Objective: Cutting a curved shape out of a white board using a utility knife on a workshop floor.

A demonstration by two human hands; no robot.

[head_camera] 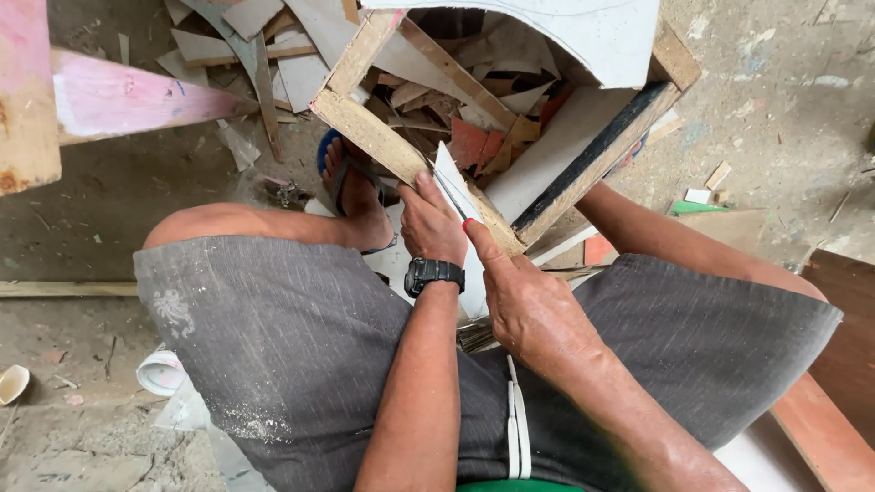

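Overhead, head view: left hand (pixel 430 224) pinches a thin white panel offcut (pixel 453 185) against the near corner of the wooden scrap crate (pixel 372 137). Right hand (pixel 529 305), just beside, grips a red-handled blade (pixel 453 202) on the offcut's edge.

Tool in the right hand (pixel 524 305) mostly hidden: only a red tip and thin blade (pixel 451 199) showing above the fingers, handle buried in the palm. Lower end of the white sheet piece (pixel 453 178) covered by the left hand (pixel 428 223) and both wrists. Far corner of the wooden crate (pixel 383 141) cut off by the top edge. Scraps (pixel 474 137) inside the crate partly hidden under the curved white panel (pixel 583 27). Right foot hidden beneath the crate. Small bits right of the crate too small to tell.
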